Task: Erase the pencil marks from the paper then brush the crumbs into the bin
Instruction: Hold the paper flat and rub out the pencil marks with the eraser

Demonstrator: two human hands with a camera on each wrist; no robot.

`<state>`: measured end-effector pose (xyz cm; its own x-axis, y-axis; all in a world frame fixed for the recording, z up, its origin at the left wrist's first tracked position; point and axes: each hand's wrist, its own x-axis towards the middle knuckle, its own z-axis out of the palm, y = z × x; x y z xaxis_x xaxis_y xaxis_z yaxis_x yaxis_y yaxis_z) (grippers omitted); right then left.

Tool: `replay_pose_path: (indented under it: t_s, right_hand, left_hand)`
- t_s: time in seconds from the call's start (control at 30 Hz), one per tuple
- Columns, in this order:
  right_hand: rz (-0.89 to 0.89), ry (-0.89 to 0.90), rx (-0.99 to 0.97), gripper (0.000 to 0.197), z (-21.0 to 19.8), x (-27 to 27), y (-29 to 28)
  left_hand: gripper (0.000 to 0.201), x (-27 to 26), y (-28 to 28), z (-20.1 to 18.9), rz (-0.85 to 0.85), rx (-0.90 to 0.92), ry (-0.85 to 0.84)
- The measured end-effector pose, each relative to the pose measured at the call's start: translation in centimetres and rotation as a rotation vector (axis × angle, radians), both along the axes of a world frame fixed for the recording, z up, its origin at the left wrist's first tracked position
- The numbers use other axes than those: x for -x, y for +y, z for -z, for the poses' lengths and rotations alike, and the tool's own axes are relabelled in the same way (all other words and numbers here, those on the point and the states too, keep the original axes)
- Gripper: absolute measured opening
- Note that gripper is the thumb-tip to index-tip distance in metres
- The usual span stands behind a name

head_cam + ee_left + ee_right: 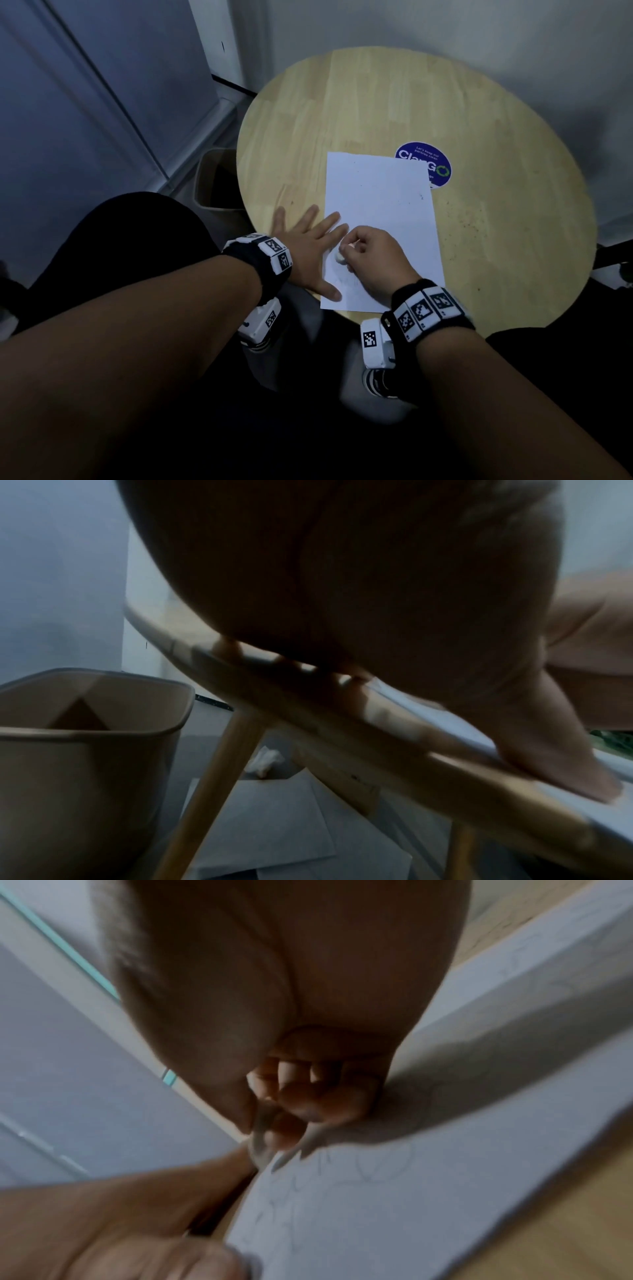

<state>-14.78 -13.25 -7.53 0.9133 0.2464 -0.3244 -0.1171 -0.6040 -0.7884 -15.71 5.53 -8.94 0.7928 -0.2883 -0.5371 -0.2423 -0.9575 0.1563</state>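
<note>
A white sheet of paper (pixel 380 219) lies on the round wooden table (pixel 496 240), with faint pencil marks (pixel 342 1185) near its near left corner. My left hand (pixel 308 246) lies flat with spread fingers on the paper's left edge and the table. My right hand (pixel 370 257) pinches a small white eraser (pixel 340 257) and presses it on the paper beside the left hand. The right wrist view shows the eraser (pixel 260 1139) between thumb and fingers. A beige bin (pixel 85 739) stands on the floor left of the table.
A round blue sticker (pixel 431 164) lies on the table, partly under the paper's far right corner. Dark specks dot the wood right of the paper. Loose sheets and a crumpled tissue (pixel 265 760) lie on the floor under the table. A wall stands close behind.
</note>
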Motion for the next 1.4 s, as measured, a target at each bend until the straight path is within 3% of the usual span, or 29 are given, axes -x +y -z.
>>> replay_pose_path:
  t_s: [0.1, 0.2, 0.33, 0.4, 0.5, 0.63, 0.7, 0.8, 0.93, 1.1, 1.27, 1.4]
  right_hand:
    - [-0.105, -0.106, 0.164, 0.013, -0.7, 0.1, 0.2]
    - [-0.325, 0.042, 0.250, 0.015, -1.8, 0.1, 0.1]
    - [-0.069, -0.083, 0.145, 0.019, -1.3, 0.3, 0.1]
    - [-0.130, -0.087, 0.185, 0.018, -1.4, 0.3, 0.2]
    - [-0.312, 0.041, 0.248, 0.017, -2.0, 0.5, 0.3]
    - [-0.034, -0.087, 0.123, 0.018, -1.2, 0.5, 0.2]
    - [-0.072, -0.104, 0.162, 0.019, -1.1, 0.6, 0.3]
    - [-0.241, 0.023, 0.206, 0.019, -1.9, 0.8, 0.1]
    - [-0.008, -0.097, 0.128, 0.019, -1.3, 0.3, -0.2]
    - [-0.237, 0.004, 0.225, 0.020, -1.9, 0.5, 0.0]
    - [0.045, -0.102, 0.107, 0.019, -1.1, -0.1, -0.6]
    - [-0.128, -0.057, 0.196, 0.018, -1.5, 0.1, -0.9]
  left_hand:
    - [0.142, 0.0, -0.1, 0.0, -0.010, -0.005, 0.010]
    - [0.142, -0.1, -0.2, -0.2, -0.002, -0.015, 0.011]
    - [0.141, -0.2, -0.2, -0.4, -0.005, -0.010, 0.021]
    - [0.141, -0.1, -0.1, -0.5, -0.008, -0.014, 0.030]
    - [0.143, 0.0, -0.2, -0.4, 0.000, -0.024, 0.028]
    - [0.144, -0.2, -0.3, -0.8, 0.004, -0.025, 0.032]
    - [0.144, 0.0, -0.2, -0.9, 0.003, -0.029, 0.040]
    - [0.144, 0.1, -0.3, -0.8, 0.008, -0.023, 0.033]
    - [0.143, -0.1, -0.3, -0.9, 0.005, -0.023, 0.037]
    - [0.143, 0.0, -0.2, -0.6, 0.012, -0.022, 0.033]
    - [0.135, -0.1, -0.6, -0.7, -0.006, -0.025, 0.040]
    - [0.126, 0.0, -0.9, -0.3, -0.030, -0.017, 0.024]
